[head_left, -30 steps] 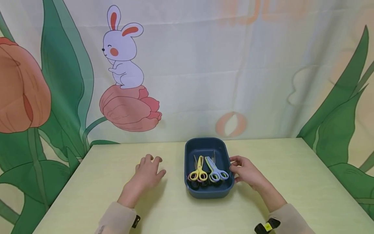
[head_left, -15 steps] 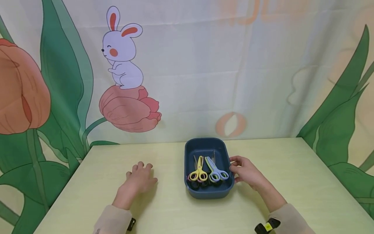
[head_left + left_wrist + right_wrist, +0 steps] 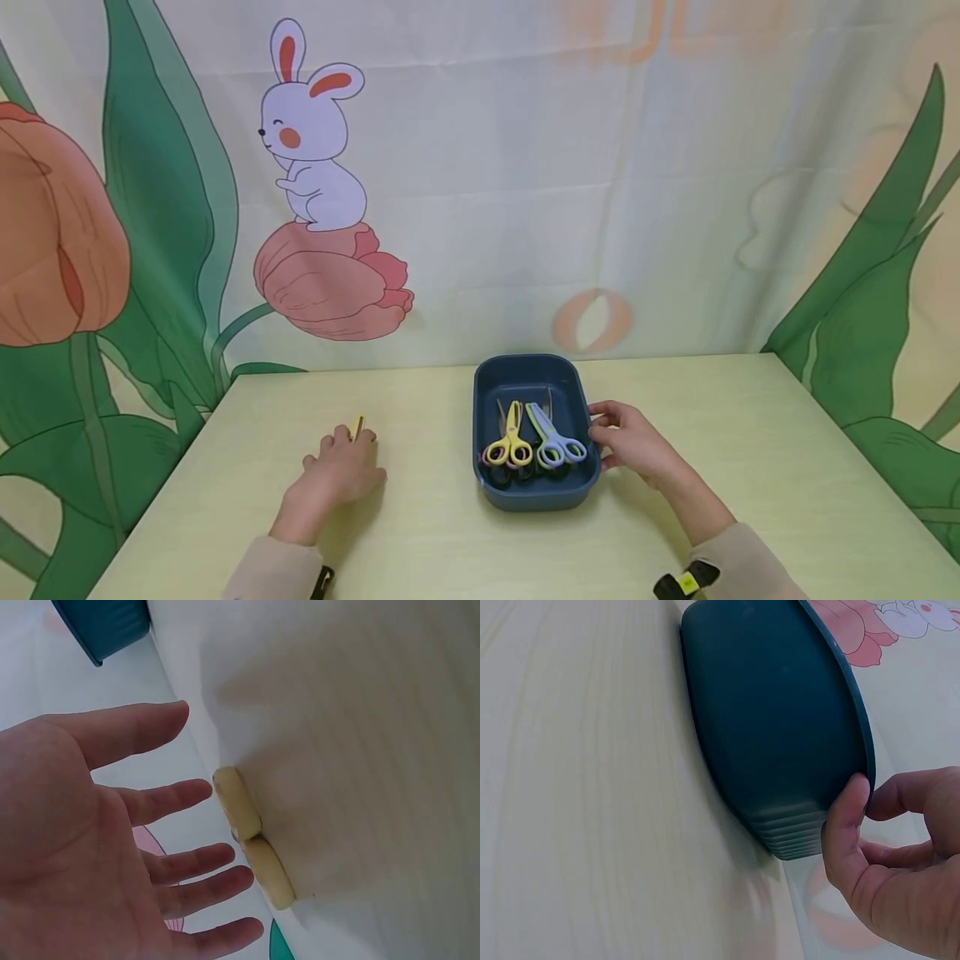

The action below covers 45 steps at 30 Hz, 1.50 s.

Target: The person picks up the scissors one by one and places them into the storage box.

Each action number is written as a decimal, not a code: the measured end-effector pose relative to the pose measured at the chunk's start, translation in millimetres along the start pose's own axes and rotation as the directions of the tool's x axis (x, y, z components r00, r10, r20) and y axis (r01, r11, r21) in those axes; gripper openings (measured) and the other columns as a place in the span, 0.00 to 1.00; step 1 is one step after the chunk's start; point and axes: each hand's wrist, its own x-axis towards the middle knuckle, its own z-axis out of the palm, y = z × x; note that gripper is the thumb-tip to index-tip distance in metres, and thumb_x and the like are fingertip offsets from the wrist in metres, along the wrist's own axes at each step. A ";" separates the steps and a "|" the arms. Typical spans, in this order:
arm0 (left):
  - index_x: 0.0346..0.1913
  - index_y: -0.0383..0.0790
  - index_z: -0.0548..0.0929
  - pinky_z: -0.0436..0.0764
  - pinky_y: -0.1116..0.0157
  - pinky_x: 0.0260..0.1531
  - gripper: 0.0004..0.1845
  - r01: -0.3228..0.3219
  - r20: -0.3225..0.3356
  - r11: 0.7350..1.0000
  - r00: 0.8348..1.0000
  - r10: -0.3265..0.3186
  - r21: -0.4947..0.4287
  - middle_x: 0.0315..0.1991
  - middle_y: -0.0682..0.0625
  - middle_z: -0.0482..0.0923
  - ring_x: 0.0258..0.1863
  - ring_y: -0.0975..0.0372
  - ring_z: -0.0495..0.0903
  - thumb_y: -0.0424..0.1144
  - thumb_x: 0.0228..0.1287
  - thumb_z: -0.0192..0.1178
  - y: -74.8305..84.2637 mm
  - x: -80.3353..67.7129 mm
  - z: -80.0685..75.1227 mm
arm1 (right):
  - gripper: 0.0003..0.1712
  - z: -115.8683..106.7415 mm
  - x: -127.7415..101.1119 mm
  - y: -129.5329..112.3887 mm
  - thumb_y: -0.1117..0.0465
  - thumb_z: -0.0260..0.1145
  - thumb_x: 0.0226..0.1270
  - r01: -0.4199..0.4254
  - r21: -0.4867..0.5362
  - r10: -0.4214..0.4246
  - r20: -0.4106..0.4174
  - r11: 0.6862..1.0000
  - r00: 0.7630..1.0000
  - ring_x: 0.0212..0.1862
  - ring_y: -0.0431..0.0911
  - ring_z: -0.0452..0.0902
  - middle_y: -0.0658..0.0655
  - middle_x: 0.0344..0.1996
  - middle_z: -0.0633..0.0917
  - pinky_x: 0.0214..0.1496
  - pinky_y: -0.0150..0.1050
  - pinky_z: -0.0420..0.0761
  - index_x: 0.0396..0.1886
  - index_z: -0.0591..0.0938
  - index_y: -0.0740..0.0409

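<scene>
Left fingers point(image 3: 161, 802) spread and straight, palm hovering just above yellow scissor handles point(image 3: 251, 836) lying flat on the table point(image 3: 420, 533), well left of the blue tray point(image 3: 528, 371); whether the fingertips touch them cannot be told. In the head view, left hand point(image 3: 337, 475) palm down, covering all but a yellow tip point(image 3: 358, 427). Wrist straight, forearm angled back toward the near table edge.

Right thumb point(image 3: 847, 817) pressed against the tray's right rim, other fingers loosely curled beside the wall (not closed round it). Right hand point(image 3: 630, 442) at the tray's right side, forearm slanting back and rightward.

Inside the tray: yellow scissors point(image 3: 512, 437), light blue scissors point(image 3: 553, 437), darker pairs beneath.
</scene>
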 end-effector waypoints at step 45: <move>0.43 0.35 0.81 0.75 0.50 0.36 0.09 -0.016 -0.021 0.999 1.000 0.015 -0.035 0.37 0.39 0.73 0.35 0.47 0.72 0.34 0.62 0.62 -10.4 1.4 -2.4 | 0.27 -1.3 2.8 3.4 0.71 0.56 0.69 0.029 -0.008 -0.029 0.008 1.000 1.000 0.33 0.46 0.77 0.66 0.43 0.75 0.27 0.39 0.83 0.66 0.67 0.79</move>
